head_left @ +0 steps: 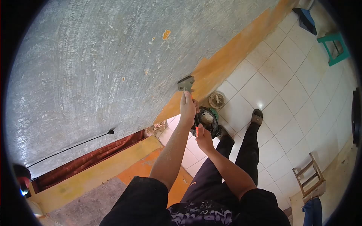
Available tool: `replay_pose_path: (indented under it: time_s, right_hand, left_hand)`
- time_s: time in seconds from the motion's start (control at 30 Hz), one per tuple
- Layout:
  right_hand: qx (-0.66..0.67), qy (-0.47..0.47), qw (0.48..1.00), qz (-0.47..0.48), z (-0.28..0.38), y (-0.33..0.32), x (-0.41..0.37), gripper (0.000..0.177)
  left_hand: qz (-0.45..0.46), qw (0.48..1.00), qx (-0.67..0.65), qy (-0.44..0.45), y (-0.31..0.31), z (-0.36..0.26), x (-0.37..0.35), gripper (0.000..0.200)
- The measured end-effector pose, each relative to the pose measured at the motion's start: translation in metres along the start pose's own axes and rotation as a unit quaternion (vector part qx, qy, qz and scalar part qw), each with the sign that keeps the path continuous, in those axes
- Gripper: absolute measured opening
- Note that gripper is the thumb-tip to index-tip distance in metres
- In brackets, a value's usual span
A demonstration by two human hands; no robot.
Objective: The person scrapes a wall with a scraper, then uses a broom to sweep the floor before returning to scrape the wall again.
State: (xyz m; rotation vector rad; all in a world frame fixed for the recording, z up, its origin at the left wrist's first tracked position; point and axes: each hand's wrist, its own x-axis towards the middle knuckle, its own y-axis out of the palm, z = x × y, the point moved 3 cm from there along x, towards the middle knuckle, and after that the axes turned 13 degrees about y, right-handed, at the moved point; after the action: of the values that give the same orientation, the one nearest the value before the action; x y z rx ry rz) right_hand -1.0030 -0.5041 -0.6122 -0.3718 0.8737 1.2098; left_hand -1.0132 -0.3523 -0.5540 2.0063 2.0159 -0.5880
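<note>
My left hand (188,107) is wrapped round the upper part of a long-handled scraper (185,83), just below its wide grey blade. My right hand (204,138) grips the lower end of the same handle, where orange-red parts show. The blade is at the grey wall (102,64), near the border with its orange lower band (218,60); whether it touches is hard to tell. Beneath the hands, on the floor, is a black-lined bucket (207,117) with pale material inside, partly hidden by the handle and hands.
A round container (217,100) stands beside the bucket on the white tiled floor (271,90). A green stool (335,49) is at the upper right, a wooden chair (309,175) at the lower right. A black cable (71,148) crosses the wall above a red cloth (90,162).
</note>
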Motion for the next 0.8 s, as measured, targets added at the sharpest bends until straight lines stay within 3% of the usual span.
replay_pose_path:
  time_s: [0.07, 0.2, 0.33, 0.43, 0.53, 0.63, 0.7, 0.8]
  right_hand:
    - [0.020, 0.046, 0.999, 0.013, -0.001, -0.001, 0.004, 0.060]
    - [-0.001, -0.006, 1.000, -0.006, 0.004, -0.007, 0.000, 0.060]
    - [0.004, 0.014, 1.000, 0.002, 0.002, -0.002, 0.002, 0.060]
    - [0.052, 0.095, 0.993, 0.040, 0.020, -0.012, 0.007, 0.061]
    - [-0.001, 0.010, 1.000, -0.006, 0.006, -0.003, 0.004, 0.061]
    - [0.005, -0.001, 1.000, -0.008, 0.004, 0.000, 0.005, 0.062]
    - [0.020, 0.065, 0.998, 0.012, 0.014, -0.013, 0.014, 0.062]
    - [0.018, 0.021, 1.000, -0.013, 0.006, -0.015, 0.019, 0.063]
  left_hand:
    - [0.027, 0.999, 0.019, 0.021, 0.012, -0.003, 0.006, 0.039]
    - [0.019, 0.999, -0.034, 0.009, 0.013, -0.001, 0.003, 0.039]
    - [0.028, 1.000, -0.002, 0.014, 0.011, -0.007, 0.003, 0.038]
    - [0.051, 0.998, 0.009, 0.023, 0.026, -0.011, 0.013, 0.038]
    - [0.044, 0.999, -0.005, 0.025, 0.019, -0.006, 0.011, 0.039]
    - [0.046, 0.998, 0.018, 0.026, 0.015, -0.010, 0.006, 0.040]
    - [0.055, 0.997, 0.049, 0.024, 0.032, -0.011, 0.019, 0.039]
    - [0.046, 0.999, -0.003, 0.018, 0.036, -0.003, 0.020, 0.039]
